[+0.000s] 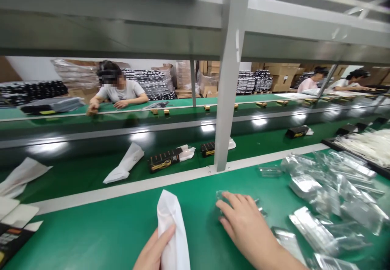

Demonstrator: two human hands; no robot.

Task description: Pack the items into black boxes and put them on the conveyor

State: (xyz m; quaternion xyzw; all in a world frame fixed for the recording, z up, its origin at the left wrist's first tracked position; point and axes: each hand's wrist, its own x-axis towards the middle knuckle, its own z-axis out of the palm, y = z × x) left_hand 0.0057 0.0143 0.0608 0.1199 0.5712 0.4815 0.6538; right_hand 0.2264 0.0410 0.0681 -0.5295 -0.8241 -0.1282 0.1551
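Observation:
My left hand (pixel 157 247) is closed round a long white wrapper (pixel 173 227), its pointed end up and the thumb lying across its front. What the wrapper contains, if anything, is hidden. My right hand (pixel 245 225) lies palm down over a clear plastic shell (pixel 219 197) on the green work surface. The fingers curl over this shell and hide most of it. Just right of that hand is another clear plastic shell (pixel 288 241). A large pile of similar shells (pixel 326 188) spreads across the right side.
Beyond the metal edge strip (pixel 183 176), the green belt carries black boxes (pixel 164 159) and white wrappers (pixel 124 164). A grey post (pixel 227 99) rises before me. Black cartons (pixel 14 237) stand at left. A dark tray (pixel 371 148) holds white strips. Co-workers (pixel 122 89) sit opposite.

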